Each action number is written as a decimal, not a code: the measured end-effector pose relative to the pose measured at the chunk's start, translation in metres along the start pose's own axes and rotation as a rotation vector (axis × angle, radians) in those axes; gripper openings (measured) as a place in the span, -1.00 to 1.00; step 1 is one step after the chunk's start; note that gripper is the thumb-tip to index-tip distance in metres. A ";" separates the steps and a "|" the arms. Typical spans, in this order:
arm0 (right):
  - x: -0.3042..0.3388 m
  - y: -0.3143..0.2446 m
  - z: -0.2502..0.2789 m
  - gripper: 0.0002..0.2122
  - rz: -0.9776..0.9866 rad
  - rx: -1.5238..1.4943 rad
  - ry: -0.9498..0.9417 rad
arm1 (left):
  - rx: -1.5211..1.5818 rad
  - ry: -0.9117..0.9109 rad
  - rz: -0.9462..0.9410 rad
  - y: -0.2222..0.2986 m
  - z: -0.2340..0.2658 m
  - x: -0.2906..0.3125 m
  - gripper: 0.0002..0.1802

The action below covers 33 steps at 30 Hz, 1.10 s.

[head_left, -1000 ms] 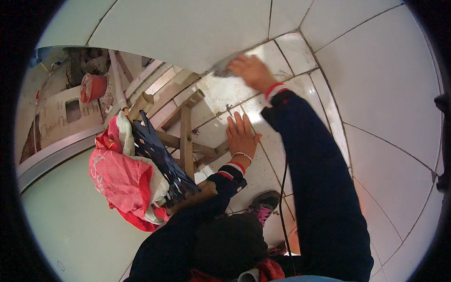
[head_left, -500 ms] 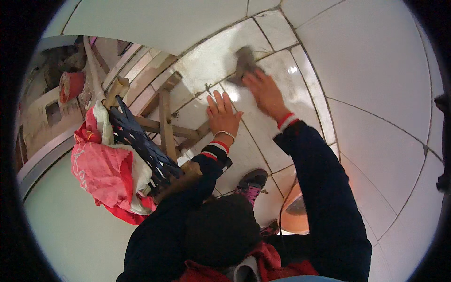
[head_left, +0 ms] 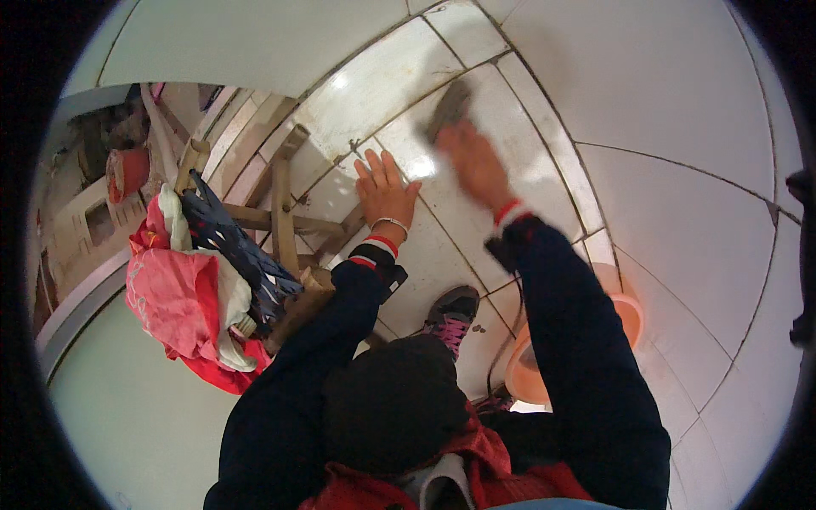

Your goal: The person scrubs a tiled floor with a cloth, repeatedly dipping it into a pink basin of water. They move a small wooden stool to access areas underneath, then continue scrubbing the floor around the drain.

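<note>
Up close, fingertips of the blurred right hand [head_left: 476, 166] press a dark grey scrubbing pad [head_left: 449, 109] against the glossy white tiled wall [head_left: 680, 93] — the pad sits at twelve o'clock from the palm; whether the fingers curl around it cannot be told. At nine o'clock, the left hand [head_left: 384, 189] lies flat on the tiles, fingers spread, a thin metal bangle [head_left: 391, 224] on its wrist. Below, an orange plastic basin [head_left: 625, 316] rests at five o'clock; a wooden stool [head_left: 285, 212] draped with red and dark blue cloths [head_left: 183, 297] stands at eight o'clock.
</note>
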State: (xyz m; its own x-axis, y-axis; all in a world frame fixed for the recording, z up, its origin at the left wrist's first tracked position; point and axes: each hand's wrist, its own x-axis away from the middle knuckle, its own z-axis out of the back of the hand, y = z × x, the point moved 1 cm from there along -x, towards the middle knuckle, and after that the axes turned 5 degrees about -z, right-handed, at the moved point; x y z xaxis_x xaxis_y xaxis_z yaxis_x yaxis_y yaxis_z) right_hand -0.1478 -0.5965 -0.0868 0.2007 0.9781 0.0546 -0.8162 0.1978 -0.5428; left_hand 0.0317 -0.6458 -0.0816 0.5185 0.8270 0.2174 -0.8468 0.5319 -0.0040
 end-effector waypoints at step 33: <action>-0.014 0.067 0.035 -0.45 -0.072 0.381 0.255 | 0.105 -0.026 -0.152 -0.041 0.013 0.082 -0.32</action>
State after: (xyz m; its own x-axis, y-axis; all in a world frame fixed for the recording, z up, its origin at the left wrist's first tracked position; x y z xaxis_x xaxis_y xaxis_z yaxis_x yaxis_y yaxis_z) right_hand -0.2240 -0.5950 -0.0944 0.3521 0.9233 -0.1531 -0.9266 0.3209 -0.1959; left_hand 0.1073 -0.6019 -0.0505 0.6393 0.7329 0.2328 -0.7674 0.6273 0.1325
